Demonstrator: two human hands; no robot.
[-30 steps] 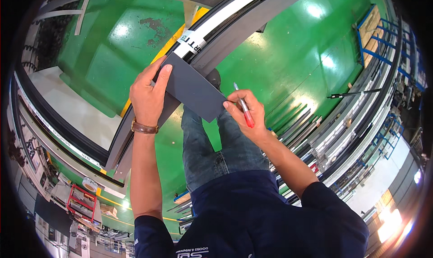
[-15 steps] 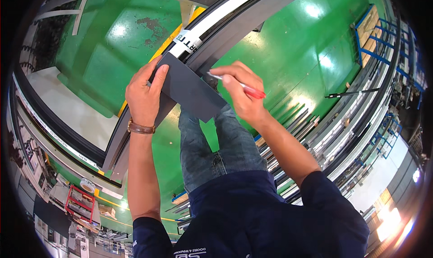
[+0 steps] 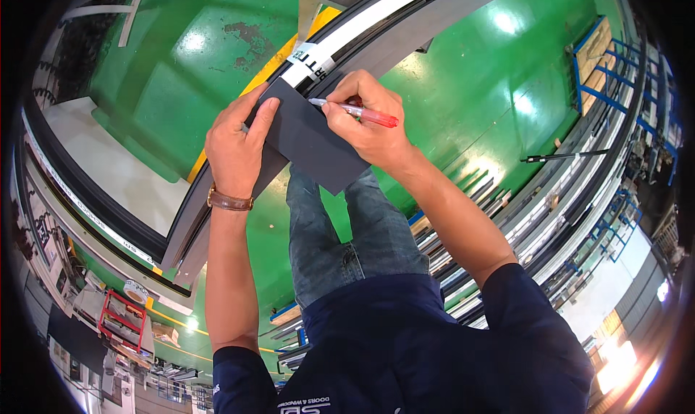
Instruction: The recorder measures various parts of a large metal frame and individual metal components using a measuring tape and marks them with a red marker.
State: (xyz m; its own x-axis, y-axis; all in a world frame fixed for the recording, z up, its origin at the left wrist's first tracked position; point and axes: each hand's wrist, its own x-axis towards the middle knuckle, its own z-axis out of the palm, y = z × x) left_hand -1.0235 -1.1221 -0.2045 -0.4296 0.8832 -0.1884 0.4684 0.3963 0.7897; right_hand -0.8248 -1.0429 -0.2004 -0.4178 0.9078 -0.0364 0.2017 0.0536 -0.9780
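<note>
Glossy green workshop floor [image 3: 449, 88] | left hand [image 3: 235, 142] fingers clamped on flat dark-grey sheet [image 3: 311, 139] | right hand [image 3: 369, 124] fingers pinching red marker [image 3: 358, 112], tip on sheet.

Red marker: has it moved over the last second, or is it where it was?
The right hand swung the red marker from the lower right edge of the dark sheet up to its top edge, tip now on the sheet. The left hand kept its grip on the sheet's left side; the sheet barely shifted.

A red pen [image 3: 360, 113] over a dark grey sheet [image 3: 311, 139]; green floor [image 3: 470, 73].
</note>
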